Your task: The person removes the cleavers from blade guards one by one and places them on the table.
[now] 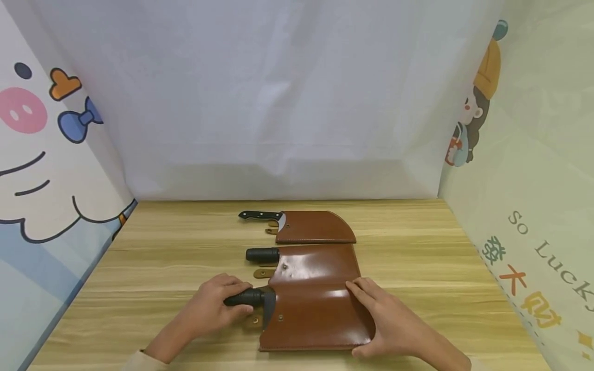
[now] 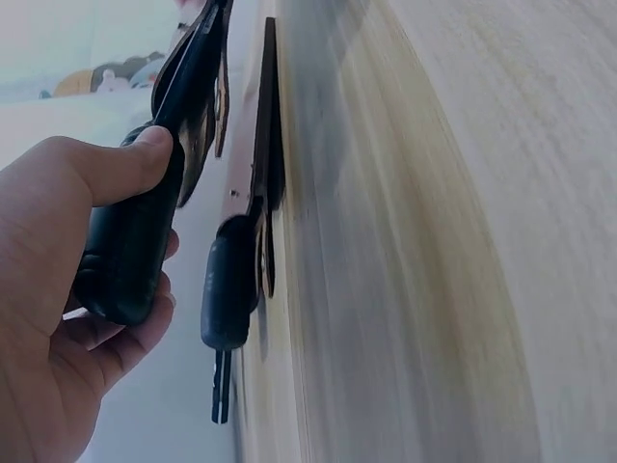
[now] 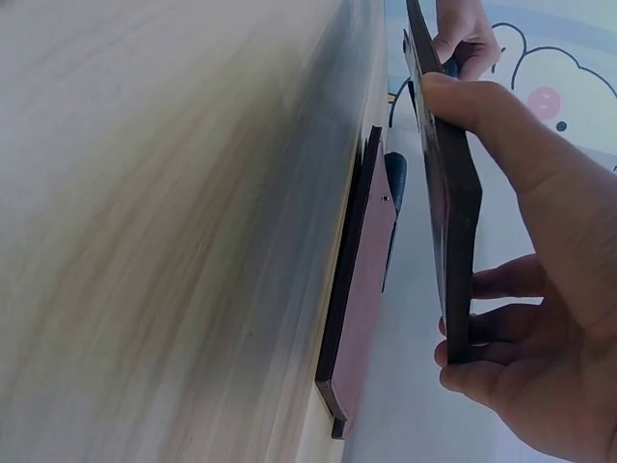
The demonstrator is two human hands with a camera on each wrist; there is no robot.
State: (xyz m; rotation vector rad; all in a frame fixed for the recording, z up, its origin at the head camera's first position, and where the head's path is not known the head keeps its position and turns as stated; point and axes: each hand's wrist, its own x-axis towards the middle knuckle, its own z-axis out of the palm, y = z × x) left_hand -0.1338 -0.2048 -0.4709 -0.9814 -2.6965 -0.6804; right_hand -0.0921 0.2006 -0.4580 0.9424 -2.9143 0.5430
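Note:
My left hand (image 1: 217,303) grips the black handle (image 2: 130,231) of the nearest cleaver, with its thumb along the top. That cleaver's blade sits in a glossy brown leather sheath (image 1: 320,319); only a dark strip of blade (image 1: 268,309) shows beside the handle. My right hand (image 1: 390,322) holds the sheath's far end, thumb on one edge and fingers on the other. In both wrist views this cleaver is raised off the table. A strap with a snap (image 1: 254,320) hangs loose near the handle. Most of the blade is hidden.
Beyond it lies a second sheathed cleaver (image 1: 315,263) with a black handle, partly overlapped in the head view. Farther back rests a third knife in a curved brown sheath (image 1: 315,226). Everything is over a wood-grain table (image 1: 176,242), with a white cloth (image 1: 278,103) behind.

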